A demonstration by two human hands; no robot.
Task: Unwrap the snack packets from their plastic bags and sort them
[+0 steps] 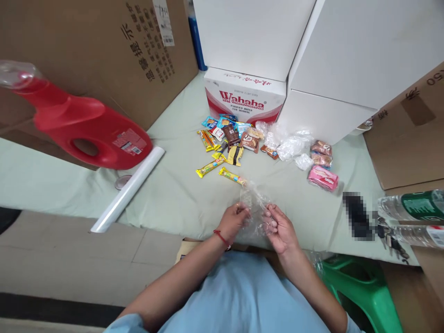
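Note:
A clear plastic bag [255,203] is stretched between my two hands near the table's front edge. My left hand [236,219], with a red cord at the wrist, pinches one side of it. The other side is gripped by the fingers of my right hand [280,226]. Just beyond the bag lies a yellow snack bar [231,176], its right end close to the plastic. A second yellow bar [211,166] rests farther left. Behind them are several small wrapped snacks in a loose pile, among them a brown packet [250,142] and a pale yellow packet [235,155].
Crumpled clear bags [294,145] and a pink packet [323,178] lie to the right of the pile. A Wahaha carton [244,99] stands behind. Leftward are a white roll [128,189] and a red detergent bottle [90,125]. Water bottles [419,206] and keys [391,240] lie at the right.

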